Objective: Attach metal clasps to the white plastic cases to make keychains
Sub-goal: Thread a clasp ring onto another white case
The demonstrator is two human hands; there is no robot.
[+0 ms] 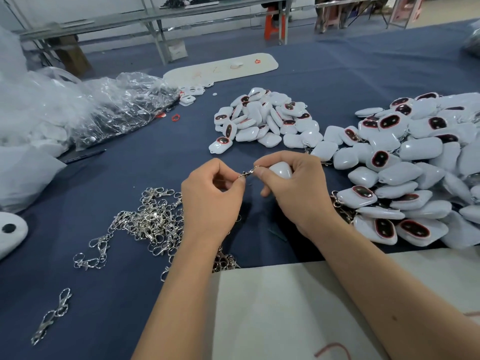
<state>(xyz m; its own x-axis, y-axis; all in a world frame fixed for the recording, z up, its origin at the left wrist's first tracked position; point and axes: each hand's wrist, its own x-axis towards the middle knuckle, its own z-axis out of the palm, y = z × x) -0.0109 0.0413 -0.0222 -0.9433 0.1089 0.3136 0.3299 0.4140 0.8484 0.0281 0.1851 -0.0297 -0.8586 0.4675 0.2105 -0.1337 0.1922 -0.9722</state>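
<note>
Mid-frame, the left hand (211, 193) pinches a metal clasp (246, 173); the right hand (293, 188) grips a white case (281, 170) — loose clasps (148, 224) lie lower left on the desk (337, 74).

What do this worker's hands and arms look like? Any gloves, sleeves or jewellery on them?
Both are bare. The left hand and the right hand wear no gloves, and no rings show on the fingers in view. Neither wrist carries a watch or bracelet. No sleeves reach the forearms, which are uncovered all the way to the bottom edge of the picture. The nails that show look short and unpainted.
</note>
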